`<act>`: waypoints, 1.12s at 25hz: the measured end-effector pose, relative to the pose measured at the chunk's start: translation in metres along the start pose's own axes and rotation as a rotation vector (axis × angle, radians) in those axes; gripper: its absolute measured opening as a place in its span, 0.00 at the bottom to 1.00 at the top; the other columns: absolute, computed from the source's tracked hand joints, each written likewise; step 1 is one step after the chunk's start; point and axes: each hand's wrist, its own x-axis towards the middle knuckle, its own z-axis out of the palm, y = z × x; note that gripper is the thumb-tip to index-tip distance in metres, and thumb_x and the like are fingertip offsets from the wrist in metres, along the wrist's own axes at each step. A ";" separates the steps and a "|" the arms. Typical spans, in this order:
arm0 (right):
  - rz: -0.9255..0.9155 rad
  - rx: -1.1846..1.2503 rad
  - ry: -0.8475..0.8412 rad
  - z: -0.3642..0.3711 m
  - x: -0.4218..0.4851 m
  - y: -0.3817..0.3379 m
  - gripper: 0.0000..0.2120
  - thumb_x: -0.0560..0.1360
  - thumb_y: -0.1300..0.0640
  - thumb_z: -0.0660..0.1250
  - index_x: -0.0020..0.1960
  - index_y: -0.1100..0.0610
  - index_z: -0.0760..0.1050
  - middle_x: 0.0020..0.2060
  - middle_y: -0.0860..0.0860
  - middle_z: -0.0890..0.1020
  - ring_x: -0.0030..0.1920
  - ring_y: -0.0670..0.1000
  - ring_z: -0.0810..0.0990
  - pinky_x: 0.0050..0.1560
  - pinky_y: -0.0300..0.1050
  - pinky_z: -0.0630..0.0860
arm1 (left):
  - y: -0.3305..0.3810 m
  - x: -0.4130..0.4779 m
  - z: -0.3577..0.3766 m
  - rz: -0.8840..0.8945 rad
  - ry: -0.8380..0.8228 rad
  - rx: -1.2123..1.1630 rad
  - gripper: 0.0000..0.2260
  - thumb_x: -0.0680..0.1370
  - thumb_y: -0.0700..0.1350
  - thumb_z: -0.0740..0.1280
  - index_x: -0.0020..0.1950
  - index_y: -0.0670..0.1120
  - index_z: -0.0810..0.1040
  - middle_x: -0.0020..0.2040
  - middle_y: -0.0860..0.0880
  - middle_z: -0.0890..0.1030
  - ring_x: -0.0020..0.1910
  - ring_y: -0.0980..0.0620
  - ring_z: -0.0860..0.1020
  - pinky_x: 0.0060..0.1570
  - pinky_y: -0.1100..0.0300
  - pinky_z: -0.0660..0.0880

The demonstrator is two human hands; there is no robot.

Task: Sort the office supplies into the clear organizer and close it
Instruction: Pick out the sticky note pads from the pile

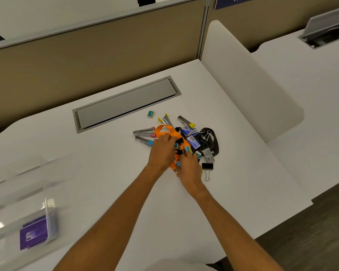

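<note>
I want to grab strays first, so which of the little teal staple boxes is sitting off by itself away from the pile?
The teal staple box lying alone just below the grey desk hatch; the other teal boxes are buried in the pile under the hands.

White counter (233, 192) fills centre frame, rounded corners. Grey metal cable hatch (126, 103) recessed in it, upper centre, lid shut. Tan fabric partition (86, 61) with grey top rail runs across upper left. White rounded divider panel (249, 79) stands at right. Neighbouring white desk (311, 79) upper right, its own hatch (327, 28) propped open. Dark wood-look floor (311, 231) lower right. Even, soft light.
</note>
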 end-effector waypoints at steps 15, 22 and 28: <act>0.187 0.282 0.136 -0.015 -0.013 0.023 0.20 0.71 0.59 0.75 0.62 0.58 0.77 0.60 0.56 0.79 0.59 0.54 0.78 0.52 0.46 0.79 | -0.015 -0.008 0.009 -0.123 -0.093 0.034 0.18 0.77 0.49 0.69 0.64 0.44 0.73 0.60 0.44 0.75 0.56 0.46 0.76 0.54 0.56 0.75; 0.139 0.078 0.091 0.002 -0.021 0.013 0.23 0.74 0.56 0.72 0.67 0.57 0.71 0.67 0.56 0.69 0.67 0.56 0.69 0.59 0.48 0.77 | -0.011 -0.009 0.011 -0.116 -0.091 -0.005 0.14 0.79 0.44 0.66 0.63 0.42 0.71 0.58 0.42 0.76 0.54 0.46 0.76 0.53 0.56 0.74; 0.170 0.127 0.119 0.007 -0.019 0.010 0.18 0.75 0.59 0.71 0.64 0.58 0.73 0.62 0.58 0.74 0.63 0.56 0.74 0.56 0.46 0.78 | -0.020 -0.038 -0.002 -0.369 0.073 -0.555 0.13 0.79 0.45 0.65 0.61 0.40 0.74 0.55 0.43 0.77 0.51 0.49 0.76 0.47 0.62 0.71</act>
